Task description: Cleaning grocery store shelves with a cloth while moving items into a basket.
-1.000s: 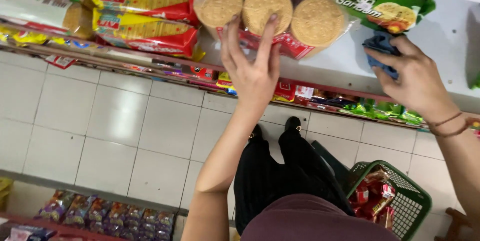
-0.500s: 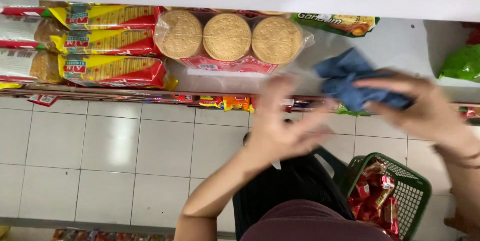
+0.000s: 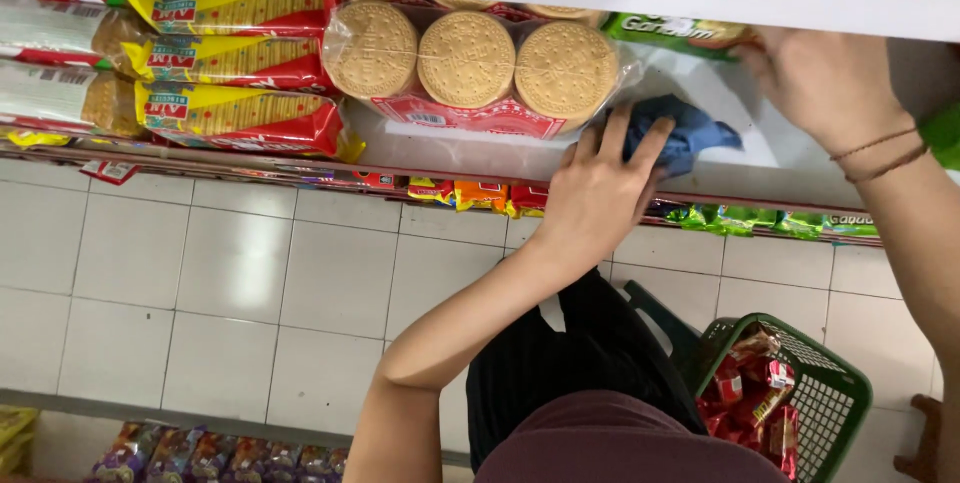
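Yellow-red biscuit packs (image 3: 235, 73) stacked at left, glossy film. Clear pack of round biscuits (image 3: 468, 63) sits mid-shelf, crinkly wrap. Left hand (image 3: 598, 193) presses fingers down on the blue cloth (image 3: 685, 138), soft and bunched, on the smooth white shelf (image 3: 740, 158); best kept flat, wiped clear of the pack. Right hand (image 3: 825, 83) grips the green packet (image 3: 665, 33). Green mesh basket (image 3: 830, 403) sits below.

Both arms are bare, with no sleeves in view. The right hand (image 3: 825, 83) has two thin cord bracelets (image 3: 880, 153) at its wrist. A maroon top (image 3: 620, 443) and black trousers (image 3: 570, 363) show below.
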